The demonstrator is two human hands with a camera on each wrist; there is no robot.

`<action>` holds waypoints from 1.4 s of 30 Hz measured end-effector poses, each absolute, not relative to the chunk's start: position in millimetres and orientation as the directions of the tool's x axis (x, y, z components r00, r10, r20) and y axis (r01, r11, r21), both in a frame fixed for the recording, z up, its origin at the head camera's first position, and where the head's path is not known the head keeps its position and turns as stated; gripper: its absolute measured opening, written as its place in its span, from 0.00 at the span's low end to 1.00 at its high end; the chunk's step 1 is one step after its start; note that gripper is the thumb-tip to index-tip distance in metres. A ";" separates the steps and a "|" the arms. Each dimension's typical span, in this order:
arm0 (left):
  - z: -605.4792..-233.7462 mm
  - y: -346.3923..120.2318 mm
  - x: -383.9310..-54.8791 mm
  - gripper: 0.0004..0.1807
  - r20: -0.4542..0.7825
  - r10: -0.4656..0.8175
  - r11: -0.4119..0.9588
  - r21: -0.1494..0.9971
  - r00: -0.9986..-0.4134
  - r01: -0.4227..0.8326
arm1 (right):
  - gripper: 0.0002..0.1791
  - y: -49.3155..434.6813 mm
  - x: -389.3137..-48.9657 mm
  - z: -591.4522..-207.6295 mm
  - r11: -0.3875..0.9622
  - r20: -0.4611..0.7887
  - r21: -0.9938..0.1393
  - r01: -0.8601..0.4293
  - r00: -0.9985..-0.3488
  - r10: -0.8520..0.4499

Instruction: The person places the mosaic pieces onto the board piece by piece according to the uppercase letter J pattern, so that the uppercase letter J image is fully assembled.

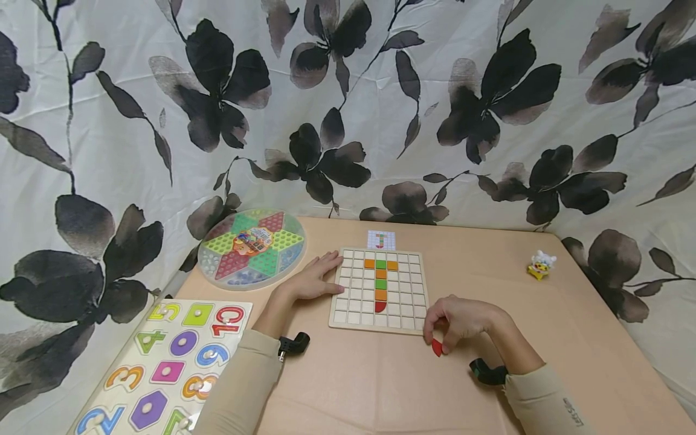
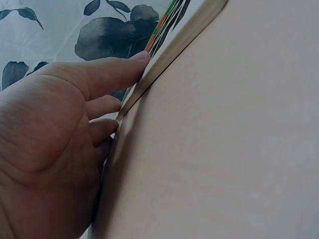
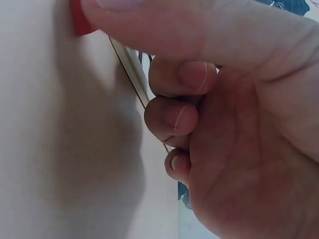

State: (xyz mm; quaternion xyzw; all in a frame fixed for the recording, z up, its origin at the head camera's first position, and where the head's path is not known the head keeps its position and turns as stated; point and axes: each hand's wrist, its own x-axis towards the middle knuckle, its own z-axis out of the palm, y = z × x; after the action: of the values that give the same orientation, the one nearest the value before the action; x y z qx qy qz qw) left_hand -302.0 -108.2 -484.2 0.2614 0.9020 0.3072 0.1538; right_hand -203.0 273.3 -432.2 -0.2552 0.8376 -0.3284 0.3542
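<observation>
A square wooden grid board point(image 1: 352, 303) lies mid-table, holding orange and green square tiles in a T shape with a red rounded tile point(image 1: 380, 307) at the bottom. My left hand point(image 1: 315, 279) rests at the board's left edge, fingers extended; in the left wrist view its thumb point(image 2: 117, 72) touches the board's rim. Just off the board's lower right corner, my right hand point(image 1: 464, 317) pinches a small red tile point(image 1: 437, 347) between thumb and finger. Only a corner of that red tile point(image 3: 82, 22) shows in the right wrist view, where the other fingers are curled.
Behind the board lies a small pattern card point(image 1: 381, 240). A round star-patterned game board point(image 1: 252, 249) sits back left, and a number-and-shape puzzle board point(image 1: 185, 320) front left. A small white-and-yellow toy figure point(image 1: 541, 264) stands to the right. Floral cloth point(image 1: 348, 109) hangs behind the table.
</observation>
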 end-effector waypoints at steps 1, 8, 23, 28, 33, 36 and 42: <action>-484.2 -108.1 -301.9 0.50 -0.117 0.565 0.675 0.634 -0.816 0.377 | 0.12 273.1 -203.1 -432.6 0.657 -0.429 -0.728 -0.195 -0.619 -0.658; -484.3 -108.4 -302.0 0.49 -0.113 0.567 0.674 0.633 -0.816 0.380 | 0.12 271.4 -203.5 -433.2 0.683 -0.440 -0.704 -0.197 -0.634 -0.636; -484.3 -107.7 -302.3 0.49 -0.115 0.564 0.675 0.635 -0.818 0.376 | 0.10 269.8 -203.2 -435.8 0.685 -0.442 -0.704 -0.190 -0.638 -0.631; -484.1 -108.1 -302.2 0.49 -0.115 0.564 0.673 0.637 -0.817 0.375 | 0.11 269.3 -202.7 -435.9 0.684 -0.440 -0.703 -0.196 -0.635 -0.634; -484.3 -108.5 -302.5 0.49 -0.115 0.567 0.670 0.640 -0.816 0.375 | 0.10 269.3 -202.2 -435.3 0.675 -0.439 -0.712 -0.195 -0.626 -0.644; -484.4 -108.6 -302.8 0.49 -0.116 0.567 0.669 0.642 -0.816 0.374 | 0.10 269.3 -202.2 -434.6 0.661 -0.438 -0.726 -0.189 -0.615 -0.656; -484.1 -108.5 -302.6 0.49 -0.120 0.564 0.671 0.643 -0.817 0.369 | 0.10 268.7 -201.5 -433.5 0.658 -0.432 -0.726 -0.198 -0.613 -0.661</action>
State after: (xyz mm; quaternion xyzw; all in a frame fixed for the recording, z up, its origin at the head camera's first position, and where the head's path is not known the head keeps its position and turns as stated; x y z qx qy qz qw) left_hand -302.6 -108.5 -484.1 0.2590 0.9007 0.3120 0.1562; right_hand -201.5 268.7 -433.5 -0.2566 0.8375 -0.3243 0.3573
